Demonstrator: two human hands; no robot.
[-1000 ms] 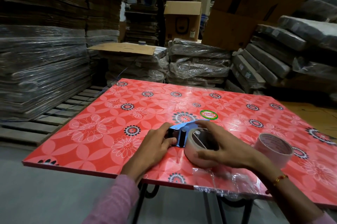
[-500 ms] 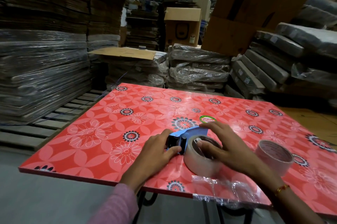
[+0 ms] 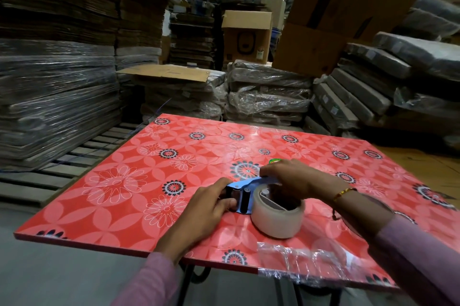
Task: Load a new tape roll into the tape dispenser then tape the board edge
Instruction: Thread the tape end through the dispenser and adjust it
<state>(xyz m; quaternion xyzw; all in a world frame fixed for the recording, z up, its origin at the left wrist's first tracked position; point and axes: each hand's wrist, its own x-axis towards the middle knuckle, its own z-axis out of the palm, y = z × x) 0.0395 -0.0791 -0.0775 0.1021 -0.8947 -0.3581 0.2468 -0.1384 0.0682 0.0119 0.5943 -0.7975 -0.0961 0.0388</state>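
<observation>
A blue tape dispenser [image 3: 241, 193] lies on the red flowered board [image 3: 129, 181]. A clear tape roll [image 3: 276, 222] sits on the dispenser's wheel end, lying flat. My left hand [image 3: 206, 208] grips the dispenser's left end by its rollers. My right hand [image 3: 293, 178] reaches over the roll and holds the dispenser's far side, fingers curled on the blue frame. A strip of crinkled clear tape [image 3: 298, 259] covers the board's near edge on the right. The second roll seen before is hidden behind my right forearm.
The board rests on a black metal stand [image 3: 196, 273]. A wooden pallet [image 3: 49, 176] lies to the left. Stacks of wrapped flat cardboard [image 3: 49, 96] and boxes [image 3: 246, 37] stand behind and on both sides.
My right hand has moved off the roll's rim to the dispenser's far side. My right forearm now covers the spare roll. The view has tilted down slightly.
</observation>
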